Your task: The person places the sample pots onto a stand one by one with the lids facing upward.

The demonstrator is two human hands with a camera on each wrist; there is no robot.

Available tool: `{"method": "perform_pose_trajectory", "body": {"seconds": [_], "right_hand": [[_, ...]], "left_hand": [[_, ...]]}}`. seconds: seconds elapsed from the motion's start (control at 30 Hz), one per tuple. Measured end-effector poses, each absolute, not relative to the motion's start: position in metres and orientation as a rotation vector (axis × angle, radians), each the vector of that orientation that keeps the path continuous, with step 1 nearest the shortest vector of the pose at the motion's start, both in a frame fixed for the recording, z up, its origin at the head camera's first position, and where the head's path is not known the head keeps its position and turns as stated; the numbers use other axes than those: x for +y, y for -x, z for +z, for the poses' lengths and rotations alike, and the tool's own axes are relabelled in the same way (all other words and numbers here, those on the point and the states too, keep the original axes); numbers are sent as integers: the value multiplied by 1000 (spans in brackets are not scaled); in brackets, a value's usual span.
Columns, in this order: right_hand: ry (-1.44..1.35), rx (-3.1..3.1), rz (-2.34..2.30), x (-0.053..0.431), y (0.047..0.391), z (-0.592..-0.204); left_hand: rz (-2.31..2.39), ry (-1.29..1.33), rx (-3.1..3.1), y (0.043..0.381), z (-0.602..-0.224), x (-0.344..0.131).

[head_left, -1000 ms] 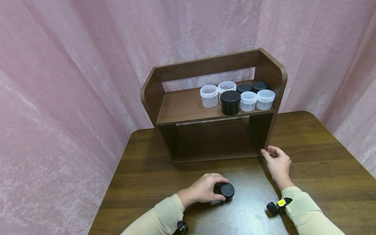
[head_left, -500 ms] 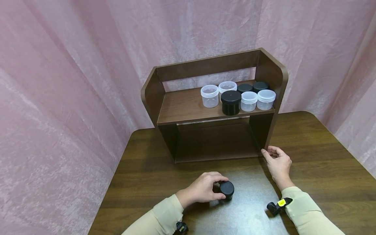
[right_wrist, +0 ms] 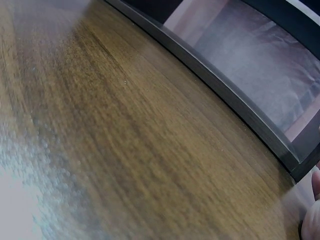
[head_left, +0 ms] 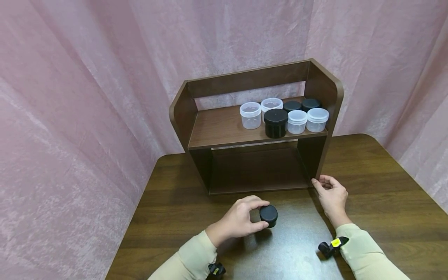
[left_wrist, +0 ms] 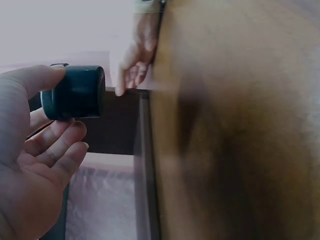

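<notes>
My left hand pinches a small black screw-lid jar between thumb and fingers, lifted a little off the table, lid up. In the left wrist view the same jar shows its smooth dark side, with the other fingers loosely curled beneath the grip. At the lower front right corner of a brown two-tier shelf, my right hand grips the side panel, thumb on the front edge and fingers curled along the outer side. Only a sliver of that hand enters the right wrist view.
On the upper tier's right half stand several jars: a larger black jar, smaller black-lidded ones behind, and translucent jars with pale rims or lids. The wooden table reaches forward from the shelf. A pink curtain hangs behind.
My left hand has raised the small black jar from the table and carried it slightly towards the shelf. The right hand stays at the shelf corner.
</notes>
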State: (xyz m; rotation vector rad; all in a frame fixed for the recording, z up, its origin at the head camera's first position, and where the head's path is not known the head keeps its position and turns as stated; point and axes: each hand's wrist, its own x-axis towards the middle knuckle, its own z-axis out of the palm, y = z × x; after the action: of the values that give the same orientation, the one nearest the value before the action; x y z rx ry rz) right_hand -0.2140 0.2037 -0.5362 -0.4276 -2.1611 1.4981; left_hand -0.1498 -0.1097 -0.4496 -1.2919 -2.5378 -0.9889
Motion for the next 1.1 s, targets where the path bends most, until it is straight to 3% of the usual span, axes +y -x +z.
{"method": "perform_pose_trajectory", "body": {"seconds": [0.9,1.1], "right_hand": [[427,-2124,1507,203,216,-540],[411,-2113,1499,203,216,-540]], "left_hand": [[-1333,1083,-2107,157,-387,-123],[-1414,1074,-2032,146,-347,-119]]}}
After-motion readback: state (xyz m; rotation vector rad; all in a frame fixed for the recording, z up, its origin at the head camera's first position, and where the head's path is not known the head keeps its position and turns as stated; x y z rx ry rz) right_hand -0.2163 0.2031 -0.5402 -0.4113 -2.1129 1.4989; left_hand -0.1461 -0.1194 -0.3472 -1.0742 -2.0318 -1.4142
